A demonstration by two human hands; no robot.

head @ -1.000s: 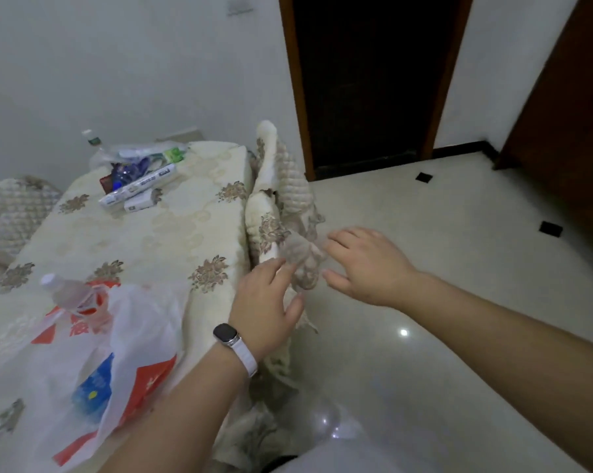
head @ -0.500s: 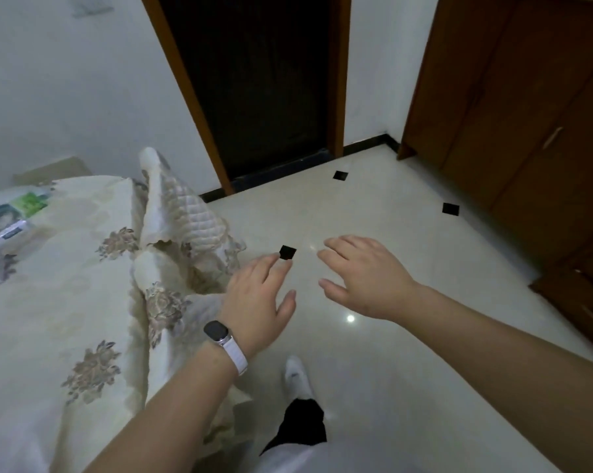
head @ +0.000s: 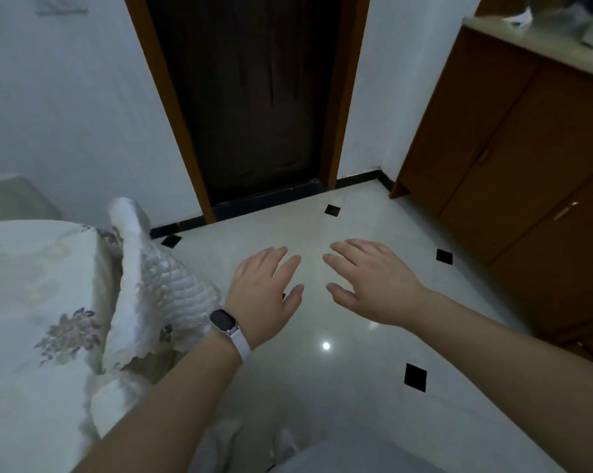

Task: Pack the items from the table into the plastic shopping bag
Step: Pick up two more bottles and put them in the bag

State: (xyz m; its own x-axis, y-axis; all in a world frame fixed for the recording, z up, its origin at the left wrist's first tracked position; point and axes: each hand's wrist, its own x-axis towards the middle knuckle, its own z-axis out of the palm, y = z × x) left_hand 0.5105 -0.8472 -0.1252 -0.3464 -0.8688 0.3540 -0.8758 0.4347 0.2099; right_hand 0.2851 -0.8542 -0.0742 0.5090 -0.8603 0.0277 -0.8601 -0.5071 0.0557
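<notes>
Fingers straight on 2 hands, left hand (head: 264, 295) and right hand (head: 373, 285), holding nothing, over floor (head: 356, 387). Table (head: 32, 285) edge visible; bag, items unseen; progress undeterminable.

left hand (head: 264, 295), right hand (head: 373, 285), both empty, above floor (head: 322, 387)

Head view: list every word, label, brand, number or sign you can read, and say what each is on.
No text can be read in this view.
Smartwatch: the screen is dark and shows nothing.
Items on top of the cabinet: too blurred to read any label.
</notes>
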